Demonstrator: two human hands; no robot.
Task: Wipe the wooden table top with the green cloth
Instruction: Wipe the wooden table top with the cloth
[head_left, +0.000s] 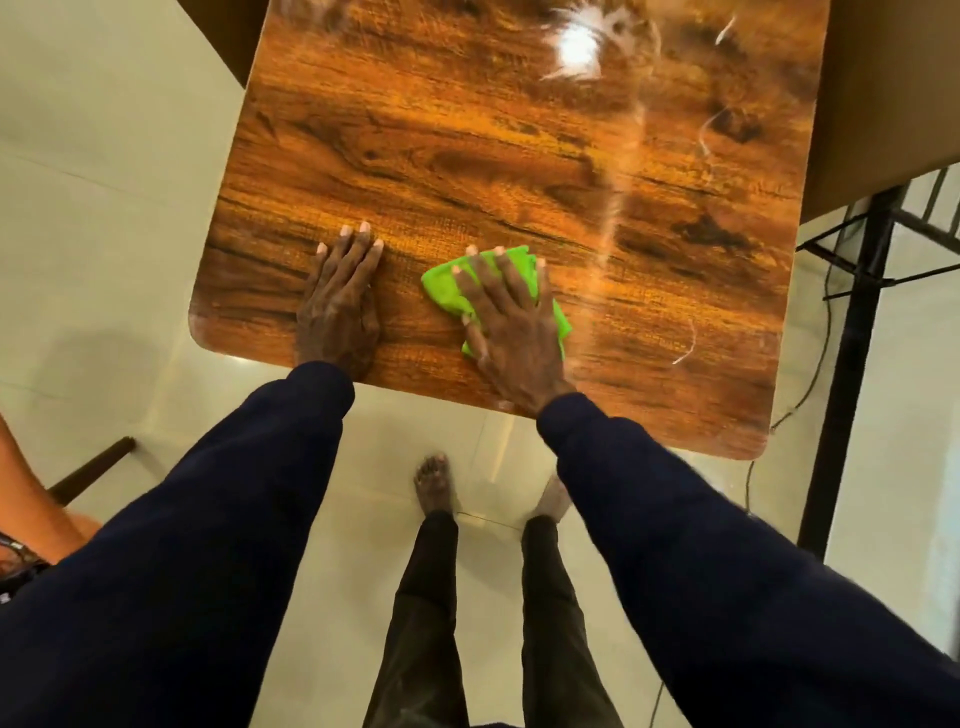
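Note:
The glossy wooden table top (493, 145) fills the upper middle of the head view. A bright green cloth (441, 286) lies bunched on it near the front edge. My right hand (511, 322) lies flat on top of the cloth with its fingers spread, pressing it onto the wood. A short way to the left, my left hand (340, 301) rests palm down on the bare wood with straight fingers, holding nothing. White streaks and a light glare show on the right and far parts of the top.
A cardboard box (883, 93) stands against the table's right side. A black metal frame (852, 338) with cables is at the right. My bare feet (436, 483) stand on the pale tiled floor (104, 208) in front of the table. A wooden chair leg (93, 470) shows at the left.

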